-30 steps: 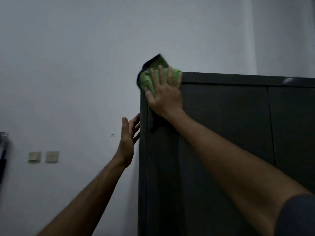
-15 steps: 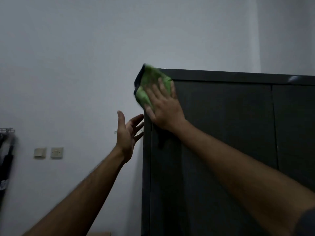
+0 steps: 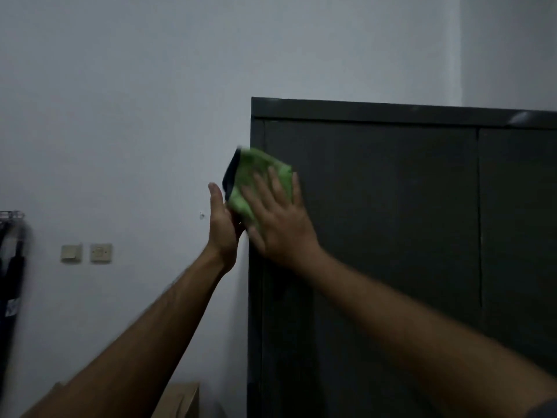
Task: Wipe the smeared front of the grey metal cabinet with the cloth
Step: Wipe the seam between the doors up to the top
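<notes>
Head view: right hand point(image 3: 280, 218), fingers spread, presses green cloth point(image 3: 256, 179) against grey cabinet point(image 3: 376, 236); left hand point(image 3: 221, 224) open beside it.

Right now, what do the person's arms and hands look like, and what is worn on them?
Both forearms are bare, with no watch, ring or glove to be seen in this dim view. The left hand and its arm show no sleeve at all. The right hand is bare too; only a dark sleeve edge shows at the lower right corner of the picture.
</notes>
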The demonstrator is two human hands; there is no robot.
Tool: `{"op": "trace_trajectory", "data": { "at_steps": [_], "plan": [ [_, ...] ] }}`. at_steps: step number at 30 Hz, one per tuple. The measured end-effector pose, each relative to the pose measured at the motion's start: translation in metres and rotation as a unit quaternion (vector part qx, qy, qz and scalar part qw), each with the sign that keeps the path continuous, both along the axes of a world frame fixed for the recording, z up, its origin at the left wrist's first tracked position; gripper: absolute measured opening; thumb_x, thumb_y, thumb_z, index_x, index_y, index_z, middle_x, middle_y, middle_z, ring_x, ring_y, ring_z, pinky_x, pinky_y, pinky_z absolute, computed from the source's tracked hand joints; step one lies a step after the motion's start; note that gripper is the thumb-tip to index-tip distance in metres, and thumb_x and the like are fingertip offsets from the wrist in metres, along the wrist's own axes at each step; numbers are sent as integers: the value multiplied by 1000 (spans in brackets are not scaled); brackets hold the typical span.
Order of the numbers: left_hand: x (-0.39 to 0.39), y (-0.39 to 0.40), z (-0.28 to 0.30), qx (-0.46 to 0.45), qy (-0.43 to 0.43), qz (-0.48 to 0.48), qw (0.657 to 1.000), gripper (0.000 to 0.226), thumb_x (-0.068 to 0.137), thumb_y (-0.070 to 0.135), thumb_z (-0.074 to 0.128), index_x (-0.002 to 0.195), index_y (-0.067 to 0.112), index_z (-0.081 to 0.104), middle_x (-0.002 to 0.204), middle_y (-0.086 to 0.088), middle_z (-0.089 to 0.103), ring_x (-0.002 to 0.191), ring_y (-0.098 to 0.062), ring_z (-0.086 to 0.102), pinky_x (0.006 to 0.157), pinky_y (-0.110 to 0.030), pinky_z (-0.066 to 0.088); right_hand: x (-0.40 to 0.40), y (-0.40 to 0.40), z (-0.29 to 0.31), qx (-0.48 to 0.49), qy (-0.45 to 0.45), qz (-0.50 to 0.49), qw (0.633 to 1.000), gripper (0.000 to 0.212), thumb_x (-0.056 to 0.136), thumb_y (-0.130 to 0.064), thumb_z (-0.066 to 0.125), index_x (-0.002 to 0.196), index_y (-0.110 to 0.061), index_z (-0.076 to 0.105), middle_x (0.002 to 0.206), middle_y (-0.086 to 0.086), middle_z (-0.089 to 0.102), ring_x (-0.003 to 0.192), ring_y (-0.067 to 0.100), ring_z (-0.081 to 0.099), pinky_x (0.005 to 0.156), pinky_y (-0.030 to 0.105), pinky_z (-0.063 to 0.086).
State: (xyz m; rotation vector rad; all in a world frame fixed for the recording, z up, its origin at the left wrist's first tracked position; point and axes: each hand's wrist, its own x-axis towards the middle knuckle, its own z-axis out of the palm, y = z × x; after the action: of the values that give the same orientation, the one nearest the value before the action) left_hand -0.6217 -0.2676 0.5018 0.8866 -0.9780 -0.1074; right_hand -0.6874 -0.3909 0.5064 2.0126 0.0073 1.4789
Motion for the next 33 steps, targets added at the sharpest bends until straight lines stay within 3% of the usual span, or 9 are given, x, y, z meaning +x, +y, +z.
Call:
{"op": "trace_trajectory", "data": {
  "at_steps": [4, 7, 9, 13, 17, 21, 23, 28, 33],
  "plan": [
    [2, 6, -19, 17, 23, 27, 999, 91, 99, 78, 8, 144, 19, 60, 139, 3, 68, 134, -15, 59, 122, -47, 38, -31, -37, -125, -164, 157, -8, 974, 65, 102, -55, 38, 159, -24, 33, 169, 15, 20, 157, 40, 7, 123, 68, 8],
    [1, 12, -30, 52, -17, 45, 998, 89, 98, 78, 8, 150, 23, 54, 144, 12, 63, 138, -6, 54, 124, -46, 34, -63, -73, -113, -227, 191, -15, 955, 66, 94, -54, 55, 152, -22, 49, 161, 13, 40, 153, 40, 27, 122, 67, 19],
    [-5, 10, -38, 59, -47, 56, 996, 86, 97, 76, 9, 155, 26, 48, 151, 15, 57, 142, -3, 49, 125, -44, 31, -61, -72, -72, -106, 81, -23, 991, 67, 88, -50, 67, 146, -17, 57, 155, 17, 48, 149, 43, 33, 118, 72, 22],
    [-21, -1, -53, 26, -76, 68, 994, 68, 105, 63, 7, 147, 34, 52, 146, 16, 61, 140, -2, 51, 122, -34, 35, -21, -14, -26, 166, -79, -32, 982, 77, 98, -54, 39, 163, -17, 21, 170, 18, 13, 156, 44, 7, 121, 71, -1],
    [-27, -1, -69, 22, -63, 101, 993, 73, 100, 67, 19, 148, 25, 54, 144, 2, 64, 136, -15, 58, 111, -33, 49, -18, -5, -137, -8, 80, 3, 997, 68, 98, -51, 49, 159, -23, 34, 168, 17, 23, 156, 45, 8, 120, 74, 7],
    [-25, 8, -96, 62, -124, 149, 979, 71, 102, 61, 17, 159, 25, 40, 157, 12, 50, 142, 0, 47, 116, -26, 42, -71, -66, -193, -258, 260, -19, 930, 62, 100, -52, 46, 158, -33, 37, 167, 5, 30, 156, 35, 18, 124, 65, 10],
    [-24, 12, -101, 75, -131, 138, 979, 70, 103, 59, 16, 160, 24, 38, 158, 12, 48, 144, -1, 45, 118, -28, 40, -77, -85, -168, -256, 230, -1, 939, 60, 97, -49, 53, 153, -29, 47, 162, 6, 39, 155, 35, 24, 123, 66, 17],
    [-29, 14, -99, 67, -71, 105, 990, 70, 107, 59, 13, 158, 21, 41, 150, 7, 57, 140, -7, 53, 116, -34, 45, -28, -12, -172, 49, 77, 9, 996, 72, 93, -48, 56, 158, -27, 36, 169, 13, 22, 157, 42, 5, 120, 73, 4],
    [-38, 21, -119, 97, -113, 146, 978, 72, 103, 58, 14, 162, 22, 33, 163, 8, 43, 148, -6, 41, 124, -36, 36, -42, -16, -270, -250, 341, 6, 906, 58, 97, -50, 55, 151, -31, 46, 167, 2, 29, 157, 35, 10, 122, 65, -11]
  ]
}}
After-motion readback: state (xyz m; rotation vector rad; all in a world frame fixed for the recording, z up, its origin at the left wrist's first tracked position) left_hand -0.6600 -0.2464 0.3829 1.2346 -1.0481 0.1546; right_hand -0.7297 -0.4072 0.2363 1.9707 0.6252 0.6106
